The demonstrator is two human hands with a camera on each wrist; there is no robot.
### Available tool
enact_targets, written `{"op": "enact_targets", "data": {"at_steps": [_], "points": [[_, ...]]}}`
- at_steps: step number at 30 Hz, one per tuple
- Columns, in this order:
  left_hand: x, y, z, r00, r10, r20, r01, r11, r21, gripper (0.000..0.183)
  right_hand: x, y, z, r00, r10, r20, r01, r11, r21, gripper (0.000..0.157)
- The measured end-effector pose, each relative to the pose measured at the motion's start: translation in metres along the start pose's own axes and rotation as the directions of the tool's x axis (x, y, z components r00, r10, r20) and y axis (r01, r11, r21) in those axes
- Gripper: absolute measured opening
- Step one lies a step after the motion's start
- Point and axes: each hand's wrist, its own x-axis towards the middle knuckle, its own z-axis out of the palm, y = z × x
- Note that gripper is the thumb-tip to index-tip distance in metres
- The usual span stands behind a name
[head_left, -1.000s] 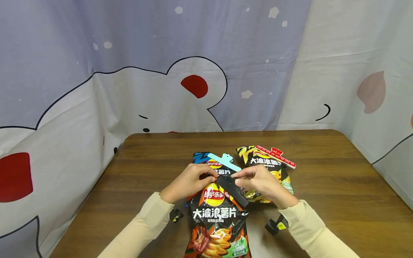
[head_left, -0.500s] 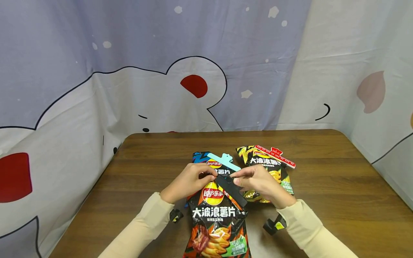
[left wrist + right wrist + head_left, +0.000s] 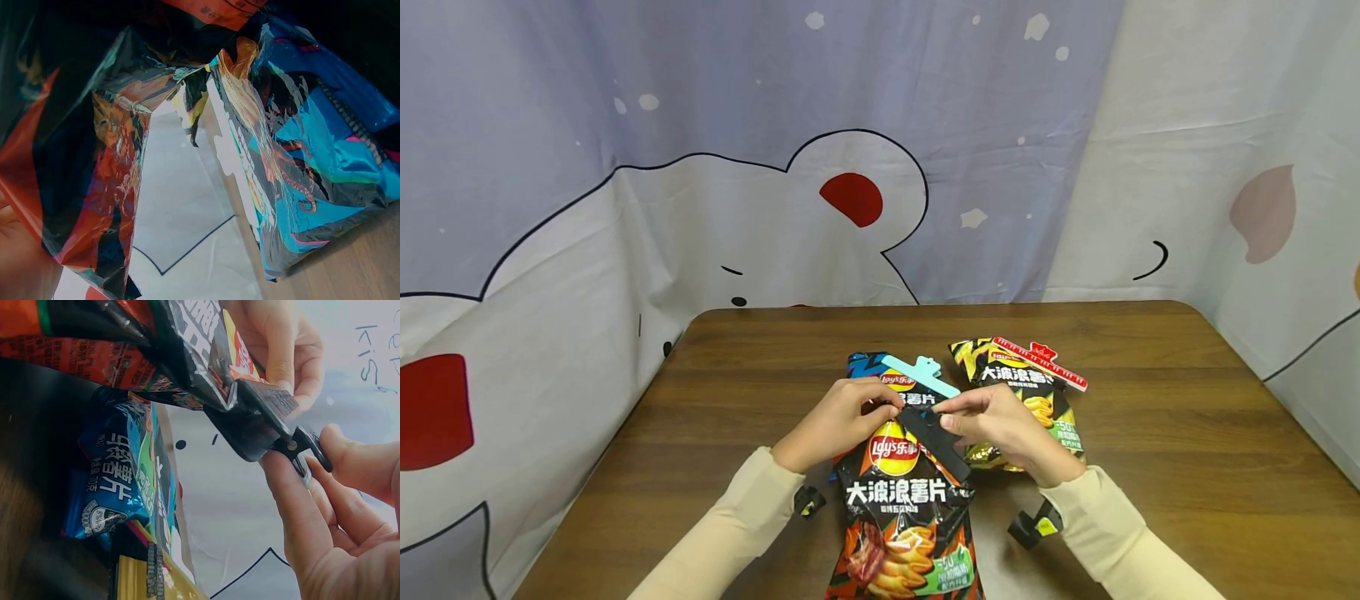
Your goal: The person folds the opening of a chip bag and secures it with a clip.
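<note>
In the head view a black and orange bag of potato chips (image 3: 898,500) hangs upright at the front of the table. The left hand (image 3: 842,421) pinches the folded top edge of this bag near its left corner. A black bag clip (image 3: 936,446) lies slantwise across the top. The right hand (image 3: 1011,429) grips the clip's handle between thumb and fingers. Seen in the right wrist view, the thumb (image 3: 356,459) presses one lever of the black clip (image 3: 250,422), and the bag's top edge sits at its jaws. The left wrist view shows the bag's crinkled foil (image 3: 119,169) close up.
Behind stands a blue chip bag (image 3: 867,364) with a light blue clip (image 3: 922,377) on it. To its right lies a yellow and black chip bag (image 3: 1022,383) with a red clip (image 3: 1041,364). All are on a brown wooden table (image 3: 1187,433); a printed curtain (image 3: 700,225) hangs behind.
The right hand and the black clip have shifted very slightly left. The left hand keeps its pinch on the bag; the other bags stay where they were.
</note>
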Motion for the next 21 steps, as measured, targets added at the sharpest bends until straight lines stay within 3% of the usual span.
{"op": "enact_targets", "data": {"at_steps": [21], "points": [[0.0,-0.0028,0.0023,1.0,0.002,-0.003,-0.002,1.0,-0.015,0.009,0.0022,0.0038,0.0008,1.0,0.018,0.004,-0.018,1.0,-0.021,0.037]]}}
